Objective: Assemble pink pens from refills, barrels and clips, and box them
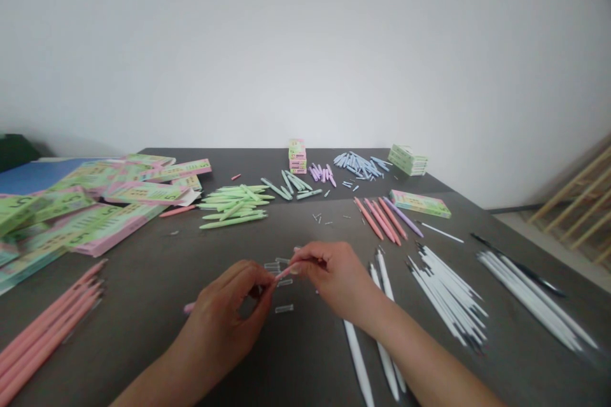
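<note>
A slim pink pen piece [286, 271] spans the gap between my two hands above the middle of the table. My left hand [229, 308] pinches one end of it with thumb and fingertips. At the other end, my right hand [329, 273] has its fingers closed on the same piece. A pink tip [189, 308] shows left of my left hand; whether it belongs to the same pen is hidden. Short clear plastic tubes [284, 309] lie on the table beneath and between the hands. White pens [358, 359] lie under my right forearm.
Pink pens [52, 331] lie at the left, below a heap of printed boxes [119, 222]. Light green pens [233, 206], blue parts [363, 164] and stacked boxes [297, 156] are farther back. White refills [449, 299] and more white pens [529, 299] are at right.
</note>
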The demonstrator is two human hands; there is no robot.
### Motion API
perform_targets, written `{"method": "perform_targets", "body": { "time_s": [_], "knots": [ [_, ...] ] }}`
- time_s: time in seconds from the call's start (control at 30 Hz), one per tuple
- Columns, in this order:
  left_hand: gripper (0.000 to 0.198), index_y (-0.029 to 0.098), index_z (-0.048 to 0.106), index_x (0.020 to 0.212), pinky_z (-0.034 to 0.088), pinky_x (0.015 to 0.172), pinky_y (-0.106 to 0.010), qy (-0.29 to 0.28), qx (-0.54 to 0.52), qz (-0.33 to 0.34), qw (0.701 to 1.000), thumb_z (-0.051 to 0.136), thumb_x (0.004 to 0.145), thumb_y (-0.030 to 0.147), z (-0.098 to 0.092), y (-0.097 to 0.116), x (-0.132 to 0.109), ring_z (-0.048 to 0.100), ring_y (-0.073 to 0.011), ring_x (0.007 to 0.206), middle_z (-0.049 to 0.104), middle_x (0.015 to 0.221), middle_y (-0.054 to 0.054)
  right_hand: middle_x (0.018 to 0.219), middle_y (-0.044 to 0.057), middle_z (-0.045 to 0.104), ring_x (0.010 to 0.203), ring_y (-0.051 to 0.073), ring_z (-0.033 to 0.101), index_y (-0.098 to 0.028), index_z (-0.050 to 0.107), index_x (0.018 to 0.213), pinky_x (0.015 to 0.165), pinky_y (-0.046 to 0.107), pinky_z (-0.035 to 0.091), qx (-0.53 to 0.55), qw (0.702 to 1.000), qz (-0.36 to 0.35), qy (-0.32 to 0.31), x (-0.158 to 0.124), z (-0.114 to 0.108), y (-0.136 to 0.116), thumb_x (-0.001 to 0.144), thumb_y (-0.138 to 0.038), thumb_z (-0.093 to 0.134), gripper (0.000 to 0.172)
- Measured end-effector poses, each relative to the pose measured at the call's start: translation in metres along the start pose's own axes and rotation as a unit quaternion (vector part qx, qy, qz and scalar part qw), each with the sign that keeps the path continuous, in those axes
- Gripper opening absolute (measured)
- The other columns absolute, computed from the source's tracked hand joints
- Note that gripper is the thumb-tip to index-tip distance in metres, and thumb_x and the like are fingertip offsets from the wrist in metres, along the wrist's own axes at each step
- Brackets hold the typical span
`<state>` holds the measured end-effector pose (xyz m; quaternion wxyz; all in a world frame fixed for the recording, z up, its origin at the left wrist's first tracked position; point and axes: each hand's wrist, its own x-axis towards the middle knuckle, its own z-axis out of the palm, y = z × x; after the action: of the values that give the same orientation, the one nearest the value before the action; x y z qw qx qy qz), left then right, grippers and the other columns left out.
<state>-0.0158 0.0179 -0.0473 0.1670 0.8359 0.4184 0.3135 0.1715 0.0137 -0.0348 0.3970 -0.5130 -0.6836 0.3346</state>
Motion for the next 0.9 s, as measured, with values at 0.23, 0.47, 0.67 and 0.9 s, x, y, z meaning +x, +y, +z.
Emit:
{"method": "perform_targets", "body": {
  "time_s": [0.23, 0.47, 0.67, 0.9],
  "knots": [
    [0.011, 0.023, 0.06, 0.081, 0.05, 0.064, -0.024, -0.018, 0.018, 0.011, 1.0, 0.05, 0.084, 0.024, 0.002, -0.001, 0.002, 0.061, -0.0149, 0.069, 0.063, 0.075, -0.001, 0.067, 0.002, 0.068, 0.06, 0.013, 0.058, -0.018, 0.072, 0.076, 0.053, 0.021, 0.036, -0.047, 0.998, 0.016, -0.03, 0.001, -0.006, 0.0, 0.083, -0.022, 0.054, 0.02],
    [0.013, 0.022, 0.062, 0.077, 0.048, 0.075, -0.031, -0.15, 0.081, -0.022, 0.985, 0.05, 0.08, 0.018, 0.004, -0.007, 0.008, 0.06, -0.019, 0.084, 0.062, 0.086, -0.003, 0.056, 0.001, 0.063, 0.052, 0.013, 0.052, -0.018, 0.071, 0.067, 0.048, 0.024, 0.028, -0.232, 0.97, 0.064, 0.026, 0.008, -0.035, 0.009, 0.08, -0.019, 0.056, 0.019],
    [0.017, 0.023, 0.063, 0.076, 0.046, 0.076, -0.031, -0.176, 0.096, -0.011, 0.98, 0.048, 0.081, 0.015, 0.015, -0.01, 0.007, 0.059, -0.019, 0.085, 0.061, 0.086, -0.003, 0.064, 0.004, 0.068, 0.06, 0.016, 0.059, -0.019, 0.069, 0.068, 0.054, 0.026, 0.032, -0.261, 0.963, 0.057, 0.029, 0.007, -0.034, 0.01, 0.08, -0.017, 0.056, 0.018],
    [0.018, 0.023, 0.065, 0.082, 0.047, 0.074, -0.029, -0.173, 0.078, -0.003, 0.982, 0.047, 0.085, 0.023, 0.012, -0.017, 0.013, 0.059, -0.0178, 0.083, 0.06, 0.086, -0.003, 0.068, 0.004, 0.069, 0.065, 0.018, 0.06, -0.021, 0.068, 0.07, 0.055, 0.027, 0.031, -0.294, 0.954, 0.054, 0.019, 0.007, -0.032, 0.006, 0.082, -0.019, 0.054, 0.019]
  ]
}}
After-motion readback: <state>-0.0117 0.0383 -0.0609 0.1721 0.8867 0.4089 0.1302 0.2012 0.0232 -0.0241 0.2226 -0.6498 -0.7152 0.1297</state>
